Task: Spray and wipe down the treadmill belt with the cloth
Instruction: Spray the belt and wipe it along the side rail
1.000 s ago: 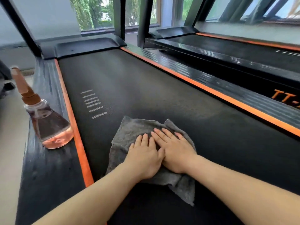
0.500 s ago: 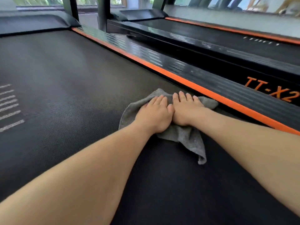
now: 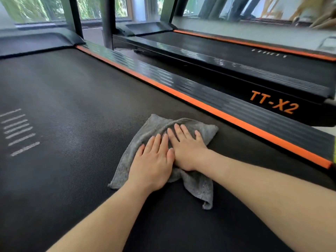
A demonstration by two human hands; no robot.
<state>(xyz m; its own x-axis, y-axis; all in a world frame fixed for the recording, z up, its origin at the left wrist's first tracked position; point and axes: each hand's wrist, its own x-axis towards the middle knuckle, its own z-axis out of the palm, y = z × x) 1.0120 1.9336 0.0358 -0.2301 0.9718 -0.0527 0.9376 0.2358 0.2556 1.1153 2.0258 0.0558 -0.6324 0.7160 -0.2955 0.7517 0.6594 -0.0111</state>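
A grey cloth [image 3: 154, 124] lies crumpled on the black treadmill belt [image 3: 72, 110], right of the belt's middle. My left hand [image 3: 154, 160] presses flat on the cloth with straight fingers. Beside it, touching, my right hand [image 3: 187, 148] also presses flat on the cloth, its fingers spread toward the cloth's far edge. A loose corner of the cloth trails back under my right wrist. The spray bottle is out of view.
An orange stripe and a ribbed black side rail [image 3: 209, 99] run along the belt's right edge. A second treadmill [image 3: 254, 70] marked TT-X2 stands to the right. White stripes [image 3: 20, 131] mark the belt at left. Upright posts [image 3: 108, 20] rise at the far end.
Both hands slid the cloth from the belt's left side to near the right rail, then back a little toward the middle. The view turned right, and the spray bottle left the frame.
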